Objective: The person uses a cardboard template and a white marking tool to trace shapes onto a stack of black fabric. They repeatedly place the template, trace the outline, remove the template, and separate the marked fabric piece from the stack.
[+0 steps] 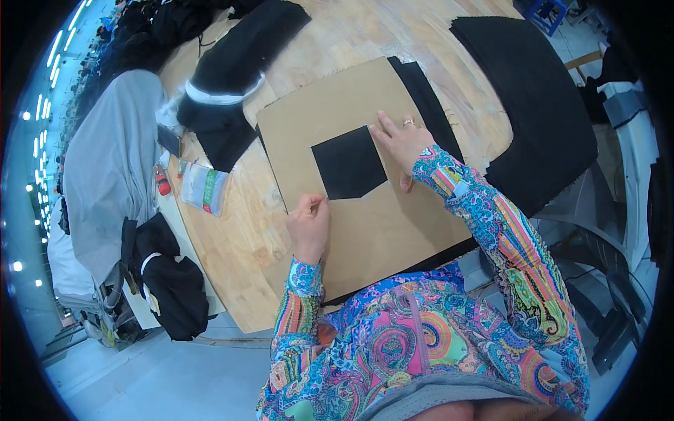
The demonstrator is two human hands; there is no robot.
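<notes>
A brown card sheet (295, 140) lies on a stack of black fabric (437, 112) in front of me, the fabric showing along its edges. In its middle is a black five-sided, pocket-like shape (349, 163) with a point toward me; I cannot tell if it is an opening or a piece laid on top. My left hand (309, 223) is curled with thumb and fingers together at the shape's near left corner. Whatever it pinches, if anything, is hidden. My right hand (403, 144) rests on the card with fingers apart, fingertips by the shape's far right corner.
Black fabric pieces (526, 98) are stacked on the wooden table (351, 31) at right. More black fabric with a white band (225, 91) lies at far left, near a plastic packet (203, 189) and a small red object (162, 181). A grey cloth (112, 168) covers something leftward.
</notes>
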